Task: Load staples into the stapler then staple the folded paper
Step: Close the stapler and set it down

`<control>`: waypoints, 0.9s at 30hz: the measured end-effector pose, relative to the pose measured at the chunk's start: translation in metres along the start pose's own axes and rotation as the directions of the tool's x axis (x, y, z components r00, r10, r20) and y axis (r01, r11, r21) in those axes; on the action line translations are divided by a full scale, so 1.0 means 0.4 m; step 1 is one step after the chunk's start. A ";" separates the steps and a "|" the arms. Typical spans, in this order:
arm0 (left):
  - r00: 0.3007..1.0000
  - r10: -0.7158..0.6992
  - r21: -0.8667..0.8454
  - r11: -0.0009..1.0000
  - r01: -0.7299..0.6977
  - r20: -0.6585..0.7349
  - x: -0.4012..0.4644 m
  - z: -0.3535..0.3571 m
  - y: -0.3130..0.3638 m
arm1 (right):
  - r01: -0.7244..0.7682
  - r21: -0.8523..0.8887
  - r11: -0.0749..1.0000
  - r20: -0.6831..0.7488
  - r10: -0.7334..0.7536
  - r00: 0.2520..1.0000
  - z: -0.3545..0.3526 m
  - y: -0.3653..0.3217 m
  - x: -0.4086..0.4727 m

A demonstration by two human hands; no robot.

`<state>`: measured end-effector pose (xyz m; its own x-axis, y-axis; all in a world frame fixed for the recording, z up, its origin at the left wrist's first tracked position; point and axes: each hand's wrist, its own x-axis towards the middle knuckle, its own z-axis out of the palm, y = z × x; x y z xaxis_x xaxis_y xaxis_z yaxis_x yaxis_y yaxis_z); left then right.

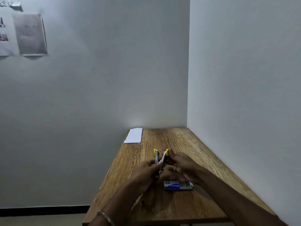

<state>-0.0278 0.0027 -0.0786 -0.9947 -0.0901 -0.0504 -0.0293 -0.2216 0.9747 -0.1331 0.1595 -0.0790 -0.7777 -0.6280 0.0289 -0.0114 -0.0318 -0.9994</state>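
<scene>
Wooden table (pixel 187 144): opened staple box (pixel 178 185); both hands' fingers (pixel 160 163) hold the hinged-open stapler (pixel 160 158).

A: Where is free room found on the wooden table (pixel 192 149)?

B: The far right part, toward the corner, is left bare. The near strip in front of the staple box (pixel 178 185) is also unoccupied.

A: What is set in the way?

B: The far left corner is taken by the folded paper (pixel 133 135), which overhangs the edge. The middle is blocked by the left hand (pixel 146 172) and right hand (pixel 184 167), raised with the opened stapler (pixel 160 158) between them. Passage to the right and back is closed off by walls (pixel 244 79).
</scene>
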 end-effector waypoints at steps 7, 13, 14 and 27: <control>0.985 -0.026 -0.310 0.948 0.079 0.171 -0.005 0.033 0.000 | -0.088 0.245 0.966 0.139 0.055 0.989 0.034 -0.020 0.002; 0.994 0.016 -0.238 0.971 0.011 0.109 0.006 0.024 -0.016 | -0.107 0.340 0.934 0.120 0.070 0.990 0.029 -0.010 0.026; 0.997 0.022 -0.232 0.973 -0.004 0.077 0.008 0.020 -0.018 | -0.089 0.350 0.932 0.088 0.062 0.994 0.024 -0.010 0.031; 0.968 0.051 -0.060 0.996 -0.068 -0.246 0.031 -0.025 -0.038 | -0.035 0.416 0.909 0.038 0.022 0.999 0.004 -0.024 0.041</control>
<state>-0.0387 -0.0049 -0.0963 -0.9400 -0.3369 -0.0528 0.0440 -0.2732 0.9609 -0.1446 0.1483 -0.0688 -0.7535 -0.6574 0.0079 0.2786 -0.3302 -0.9019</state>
